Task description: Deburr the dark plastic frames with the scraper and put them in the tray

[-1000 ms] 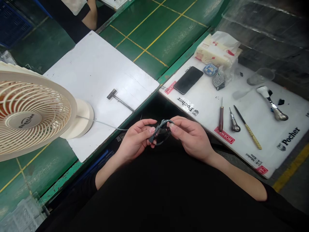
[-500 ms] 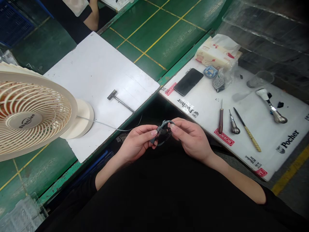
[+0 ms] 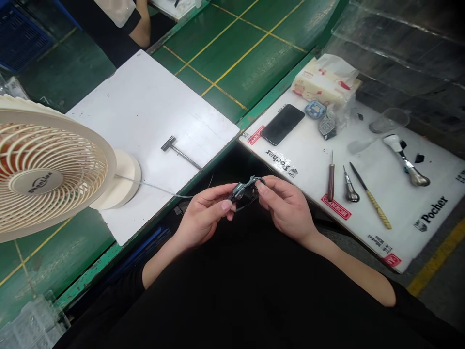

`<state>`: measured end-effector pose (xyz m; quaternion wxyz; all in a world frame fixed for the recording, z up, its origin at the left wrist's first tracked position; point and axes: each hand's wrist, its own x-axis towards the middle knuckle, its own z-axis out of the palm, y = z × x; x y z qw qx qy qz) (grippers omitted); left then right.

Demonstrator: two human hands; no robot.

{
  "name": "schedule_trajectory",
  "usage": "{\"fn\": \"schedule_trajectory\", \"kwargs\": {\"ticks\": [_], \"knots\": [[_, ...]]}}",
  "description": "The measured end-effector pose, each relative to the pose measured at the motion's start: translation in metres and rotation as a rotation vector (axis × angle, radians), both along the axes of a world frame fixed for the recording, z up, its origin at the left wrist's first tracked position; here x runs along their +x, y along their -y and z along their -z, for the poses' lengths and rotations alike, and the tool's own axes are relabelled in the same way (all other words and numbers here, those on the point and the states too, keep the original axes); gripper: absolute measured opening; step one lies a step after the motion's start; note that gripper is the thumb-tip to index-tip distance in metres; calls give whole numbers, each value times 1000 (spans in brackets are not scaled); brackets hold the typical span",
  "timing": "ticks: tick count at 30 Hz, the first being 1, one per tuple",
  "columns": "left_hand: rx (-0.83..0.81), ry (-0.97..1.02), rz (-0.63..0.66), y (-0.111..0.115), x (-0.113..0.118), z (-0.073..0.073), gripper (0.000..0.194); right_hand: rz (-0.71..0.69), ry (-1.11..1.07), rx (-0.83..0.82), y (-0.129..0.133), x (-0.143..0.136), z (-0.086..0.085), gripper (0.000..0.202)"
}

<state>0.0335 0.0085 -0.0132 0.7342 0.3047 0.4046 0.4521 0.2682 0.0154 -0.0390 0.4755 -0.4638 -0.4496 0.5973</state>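
Note:
Between my hands, above my lap, is a small dark grey plastic part (image 3: 240,190) with a thin curved piece on its right side. Its exact kind is too small to make out. My left hand (image 3: 207,211) pinches the left end between thumb and fingers. My right hand (image 3: 288,206) grips the curved right side with thumb and forefinger. Both hands are closed on the part, and fingertips hide some of it. Nearest on the right-hand board lie a wooden-handled awl (image 3: 331,182), a short metal-handled awl (image 3: 350,186) and a file with a yellow handle (image 3: 378,208).
A cream fan (image 3: 54,174) stands at left on a white board (image 3: 123,106), beside a T-shaped metal tool (image 3: 181,152). The right board (image 3: 370,237) holds a phone (image 3: 282,124), a tissue pack (image 3: 323,82), a clear cup (image 3: 390,119) and a metal-handled tool (image 3: 407,160). Another person's arm (image 3: 141,26) shows behind.
The grey part has turned in my fingers, showing more of its upper face. My left thumb has shifted slightly left and down; both hands keep hold.

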Motion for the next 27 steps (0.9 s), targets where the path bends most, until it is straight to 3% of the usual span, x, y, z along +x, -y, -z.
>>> {"fn": "schedule_trajectory", "kwargs": {"ticks": [9, 15, 21, 27], "knots": [[-235, -27, -46, -6, 0, -1, 45, -80, 113, 108, 3, -3, -20, 32], [-293, 55, 37, -7, -1, 0, 42, -79, 81, 82, 4, -2, -18, 30], [-282, 59, 3, -6, -1, 2, 40, -87, 77, 64, 2, -4, -20, 31], [-243, 131, 72, -5, -2, 3, 49, -110, 28, -109, 1, 0, -2, 39]]}}
